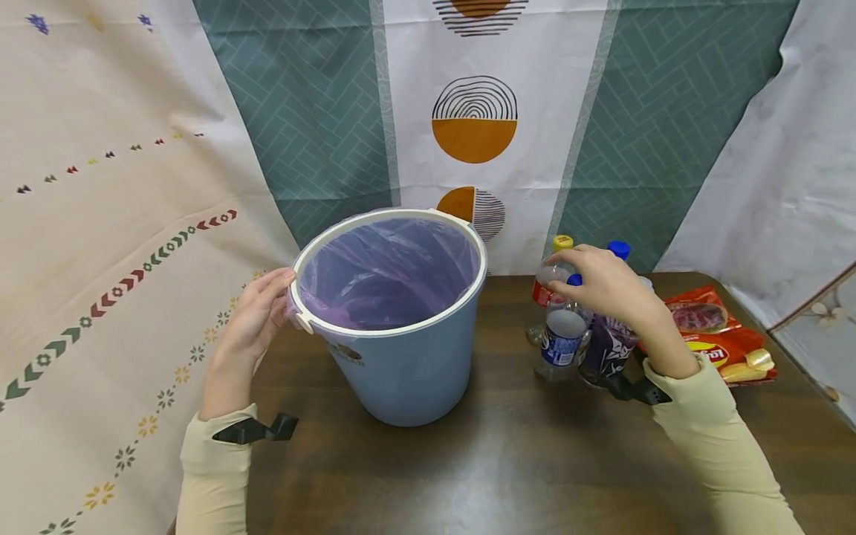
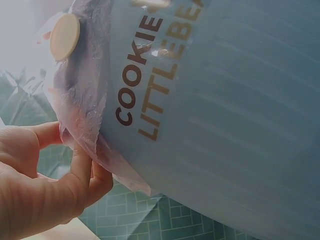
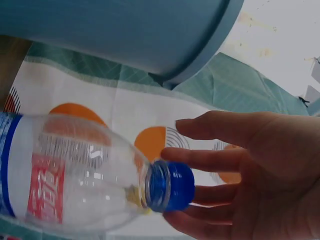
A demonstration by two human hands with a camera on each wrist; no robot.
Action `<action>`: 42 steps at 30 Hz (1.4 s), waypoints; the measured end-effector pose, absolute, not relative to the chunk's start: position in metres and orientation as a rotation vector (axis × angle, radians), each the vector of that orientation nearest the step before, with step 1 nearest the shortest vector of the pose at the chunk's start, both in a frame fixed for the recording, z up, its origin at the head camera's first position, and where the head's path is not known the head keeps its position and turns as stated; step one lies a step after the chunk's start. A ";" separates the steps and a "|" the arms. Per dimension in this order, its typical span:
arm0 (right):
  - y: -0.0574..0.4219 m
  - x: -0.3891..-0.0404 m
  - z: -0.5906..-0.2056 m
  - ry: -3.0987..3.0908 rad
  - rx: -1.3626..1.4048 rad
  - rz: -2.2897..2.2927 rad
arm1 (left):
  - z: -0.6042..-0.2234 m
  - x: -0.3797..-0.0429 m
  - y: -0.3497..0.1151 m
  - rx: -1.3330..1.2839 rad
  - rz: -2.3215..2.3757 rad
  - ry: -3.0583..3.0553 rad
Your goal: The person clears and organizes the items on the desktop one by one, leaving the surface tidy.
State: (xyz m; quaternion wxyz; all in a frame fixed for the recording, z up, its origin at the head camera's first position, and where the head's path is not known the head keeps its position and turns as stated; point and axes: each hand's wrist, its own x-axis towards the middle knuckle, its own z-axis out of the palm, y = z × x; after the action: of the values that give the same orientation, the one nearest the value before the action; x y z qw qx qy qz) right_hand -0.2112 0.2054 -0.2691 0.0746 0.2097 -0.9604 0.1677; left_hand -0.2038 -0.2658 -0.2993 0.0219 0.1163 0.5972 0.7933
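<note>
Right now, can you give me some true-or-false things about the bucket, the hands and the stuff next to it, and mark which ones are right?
1. The left hand holds the bucket at its rim. True.
2. The bucket is upside down. False: its opening faces up.
3. A see-through liner is inside the bucket. True.
4. The right hand is deep inside the bucket. False: the right hand is over by the bottles.
5. All the bottle caps are green. False: blue caps and a yellow cap show.
</note>
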 end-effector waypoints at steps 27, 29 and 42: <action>0.215 -0.209 -0.253 -2.839 0.671 0.542 | -0.297 -0.204 -0.267 0.325 2.424 1.911; 0.213 -0.210 -0.251 -2.817 0.672 0.578 | -0.297 -0.204 -0.267 0.316 2.426 1.907; 0.205 -0.216 -0.238 -2.566 0.562 0.827 | -0.298 -0.204 -0.266 0.335 2.442 1.867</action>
State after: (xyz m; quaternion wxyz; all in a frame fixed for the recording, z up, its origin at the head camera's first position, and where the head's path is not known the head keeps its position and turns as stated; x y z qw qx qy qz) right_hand -0.2165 0.2055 -0.2380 0.1929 0.2001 -0.9143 0.2946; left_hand -0.2039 -0.2662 -0.2982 0.0244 0.1084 0.6036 0.7895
